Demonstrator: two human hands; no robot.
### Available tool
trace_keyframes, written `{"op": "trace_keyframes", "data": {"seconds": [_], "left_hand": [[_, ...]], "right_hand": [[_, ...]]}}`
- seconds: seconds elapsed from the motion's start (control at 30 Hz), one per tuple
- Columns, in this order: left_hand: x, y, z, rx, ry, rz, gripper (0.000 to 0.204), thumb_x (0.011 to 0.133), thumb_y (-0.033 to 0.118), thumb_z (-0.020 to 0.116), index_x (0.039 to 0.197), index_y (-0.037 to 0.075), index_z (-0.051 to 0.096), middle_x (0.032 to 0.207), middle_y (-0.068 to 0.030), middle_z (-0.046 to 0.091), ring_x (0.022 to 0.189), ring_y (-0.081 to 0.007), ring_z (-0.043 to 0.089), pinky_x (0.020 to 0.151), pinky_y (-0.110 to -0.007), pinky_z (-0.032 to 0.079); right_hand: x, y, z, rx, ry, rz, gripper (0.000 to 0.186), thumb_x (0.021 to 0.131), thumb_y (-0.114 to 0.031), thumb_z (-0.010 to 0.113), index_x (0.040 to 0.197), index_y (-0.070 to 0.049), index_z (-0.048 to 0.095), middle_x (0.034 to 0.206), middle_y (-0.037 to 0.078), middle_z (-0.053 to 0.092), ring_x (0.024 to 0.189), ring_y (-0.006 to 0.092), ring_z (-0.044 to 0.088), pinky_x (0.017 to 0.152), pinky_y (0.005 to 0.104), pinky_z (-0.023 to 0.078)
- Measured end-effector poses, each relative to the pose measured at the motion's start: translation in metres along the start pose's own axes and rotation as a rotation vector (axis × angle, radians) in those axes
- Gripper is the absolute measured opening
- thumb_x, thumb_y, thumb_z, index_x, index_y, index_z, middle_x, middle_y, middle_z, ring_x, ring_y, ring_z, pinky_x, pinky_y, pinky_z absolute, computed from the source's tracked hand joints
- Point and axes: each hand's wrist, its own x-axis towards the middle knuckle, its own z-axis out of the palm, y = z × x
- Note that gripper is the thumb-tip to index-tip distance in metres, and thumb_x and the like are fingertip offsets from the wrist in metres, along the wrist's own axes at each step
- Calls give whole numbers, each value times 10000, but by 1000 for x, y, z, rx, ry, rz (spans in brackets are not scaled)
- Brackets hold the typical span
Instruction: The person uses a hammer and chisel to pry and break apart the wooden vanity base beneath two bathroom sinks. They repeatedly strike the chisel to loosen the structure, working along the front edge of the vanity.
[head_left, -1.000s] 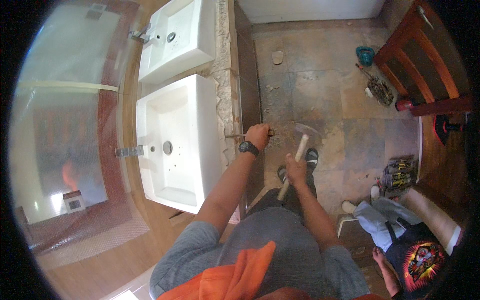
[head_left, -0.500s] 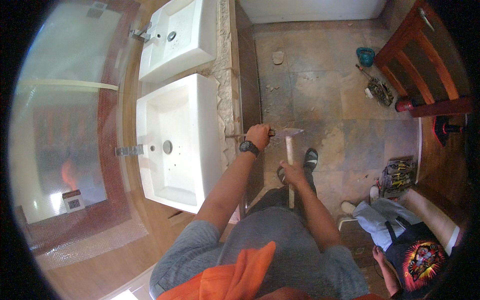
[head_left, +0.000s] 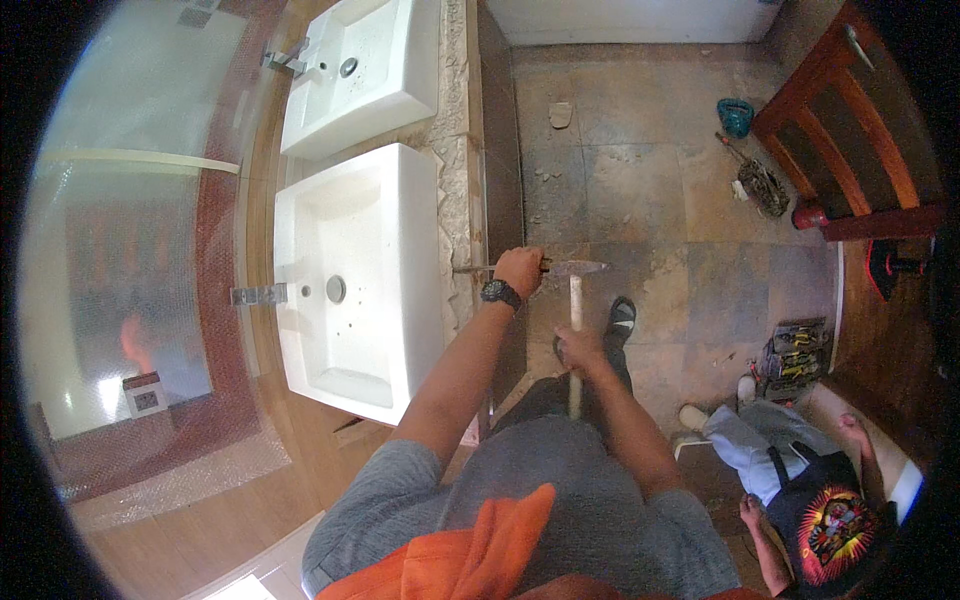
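My left hand (head_left: 519, 268), wearing a black watch, is closed around a chisel (head_left: 474, 268). The tool lies level, its thin shaft pointing left to the broken, rough edge of the counter (head_left: 455, 205) beside the nearer white sink (head_left: 418, 265). My right hand (head_left: 582, 350) grips the pale wooden handle of a hammer (head_left: 575, 302). The hammer's metal head is right by the chisel's butt end; whether they touch I cannot tell. Its handle points back toward my body.
A second white sink (head_left: 412, 75) stands farther along the counter. Tile chips (head_left: 560, 115) lie on the floor. At right are a teal basket (head_left: 734, 117), a wooden slatted door (head_left: 835, 130) and a tool bag (head_left: 797, 350). Another person (head_left: 820, 500) sits low at lower right.
The hammer and my right hand have shifted slightly left, toward the chisel. My left hand has kept its place. The other person's farther arm has come into view.
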Motion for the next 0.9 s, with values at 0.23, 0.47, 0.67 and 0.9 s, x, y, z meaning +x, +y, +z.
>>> {"op": "trace_keyframes", "data": {"seconds": [0.23, 0.47, 0.67, 0.9], "left_hand": [[-5, -4, 9, -4, 43, -46, 95, 799, 129, 643, 874, 72, 654, 898, -150, 691, 900, -326, 669, 799, -458, 520], [-6, 4, -3, -25, -125, -100, 240, 771, 290, 682, 895, 85, 661, 906, -135, 689, 910, -325, 666, 815, -449, 516], [-99, -21, 39, 16, -73, 281, 273, 748, 378, 682, 778, 107, 672, 811, -148, 671, 858, -351, 657, 778, -477, 487], [-38, -5, 16, -119, -156, 81, 401, 809, 483, 654, 756, 86, 672, 765, -151, 678, 769, -362, 669, 690, -490, 513]], "right_hand": [[-43, -59, -44, 110, 51, -33, 310, 913, -279, 670, 716, -80, 536, 552, 6, 486, 421, 148, 466, 399, 320, 361], [-40, -33, -93, -139, 161, -135, 286, 894, -251, 684, 720, -82, 533, 538, 2, 470, 426, 145, 470, 400, 306, 357], [-51, -15, -158, -138, 240, -23, 293, 871, -241, 705, 709, -84, 519, 512, 18, 460, 351, 146, 432, 336, 331, 362], [-64, -26, -203, -159, 374, -2, 313, 875, -222, 707, 703, -75, 491, 503, 7, 446, 357, 139, 426, 341, 324, 338]]}}
